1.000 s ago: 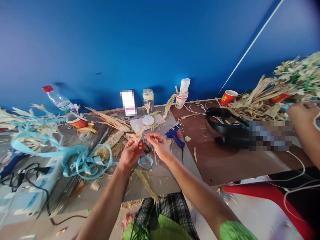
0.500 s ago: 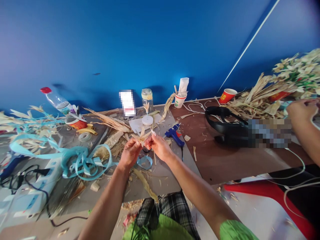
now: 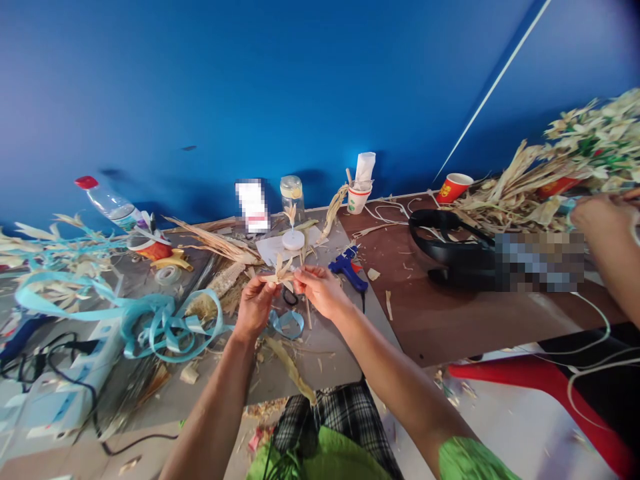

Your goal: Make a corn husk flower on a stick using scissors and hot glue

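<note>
A pale flower made of dried corn husk (image 3: pixel 281 273) is held above the table between my two hands. My left hand (image 3: pixel 256 300) pinches its left side with thumb and forefinger. On the other side, the fingers of my right hand (image 3: pixel 320 288) are closed on a right-hand petal. Behind them a similar small husk flower (image 3: pixel 291 215) stands upright on a round white base (image 3: pixel 293 240). A blue glue gun (image 3: pixel 349 267) lies just right of my right hand. Below my hands are a loop of light-blue ribbon (image 3: pixel 287 324) and a long husk strip (image 3: pixel 291 368).
Tangled blue ribbon (image 3: pixel 150 323) and a white power strip (image 3: pixel 87 373) lie left. A jar (image 3: pixel 292 193), a lit phone (image 3: pixel 253 205) and a paper cup (image 3: pixel 359 199) stand along the wall. A black headset (image 3: pixel 440 247) and another person's hand (image 3: pixel 603 217) are at right.
My fingers have shifted on the husk flower, and my right hand has moved slightly right, spreading the petals sideways. The view has shifted a little.
</note>
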{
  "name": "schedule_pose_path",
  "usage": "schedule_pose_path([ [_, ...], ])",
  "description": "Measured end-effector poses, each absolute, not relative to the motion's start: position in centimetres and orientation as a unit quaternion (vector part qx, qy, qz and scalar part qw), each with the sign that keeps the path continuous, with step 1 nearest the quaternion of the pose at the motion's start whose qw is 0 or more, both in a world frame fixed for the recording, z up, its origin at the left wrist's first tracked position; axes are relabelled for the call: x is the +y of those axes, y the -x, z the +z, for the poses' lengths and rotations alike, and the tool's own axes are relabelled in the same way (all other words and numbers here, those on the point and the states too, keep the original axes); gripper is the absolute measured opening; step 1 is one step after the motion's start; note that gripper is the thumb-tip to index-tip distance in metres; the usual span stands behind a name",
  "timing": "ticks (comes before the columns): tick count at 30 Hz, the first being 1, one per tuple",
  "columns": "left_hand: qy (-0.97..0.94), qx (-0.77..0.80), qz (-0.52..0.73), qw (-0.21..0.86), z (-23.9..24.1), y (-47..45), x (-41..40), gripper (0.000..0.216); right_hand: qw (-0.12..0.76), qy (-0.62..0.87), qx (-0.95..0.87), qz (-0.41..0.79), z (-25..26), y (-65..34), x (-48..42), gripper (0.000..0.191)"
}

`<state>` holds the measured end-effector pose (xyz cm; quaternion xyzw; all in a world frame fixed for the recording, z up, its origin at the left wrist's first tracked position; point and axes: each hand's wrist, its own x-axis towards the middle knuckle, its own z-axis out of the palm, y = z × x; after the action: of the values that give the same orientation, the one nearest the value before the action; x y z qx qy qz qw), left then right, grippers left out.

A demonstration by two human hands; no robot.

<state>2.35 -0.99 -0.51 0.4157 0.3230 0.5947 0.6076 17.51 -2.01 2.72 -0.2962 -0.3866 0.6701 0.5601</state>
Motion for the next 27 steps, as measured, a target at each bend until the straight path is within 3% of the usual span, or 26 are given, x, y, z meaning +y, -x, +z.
schedule_pose_path([
  [4, -0.422, 0.294, 0.597, 0.615, 0.0, -2.8, -1.3, 0.016, 0.526, 0.192, -0.269, 0.783, 2.2, -17.1, -2.0, 0.026],
  [9, -0.427, 0.285, 0.603, 0.611, 0.4, -3.0, -1.6, 0.016, 0.482, 0.142, -0.235, 0.832, 2.0, -16.8, -2.2, 0.022],
  [15, -0.378, 0.306, 0.639, 0.596, 0.3, -2.5, -1.4, 0.013, 0.496, 0.157, -0.236, 0.821, 2.5, -17.1, -2.4, 0.038],
  [22, -0.367, 0.318, 0.628, 0.608, 0.3, -2.6, -1.4, 0.015, 0.595, 0.279, -0.291, 0.696, 1.3, -15.6, -2.4, 0.018],
  [27, -0.386, 0.318, 0.600, 0.624, 0.2, -3.0, -1.5, 0.018, 0.606, 0.297, -0.334, 0.658, 0.9, -15.2, -2.4, 0.010],
])
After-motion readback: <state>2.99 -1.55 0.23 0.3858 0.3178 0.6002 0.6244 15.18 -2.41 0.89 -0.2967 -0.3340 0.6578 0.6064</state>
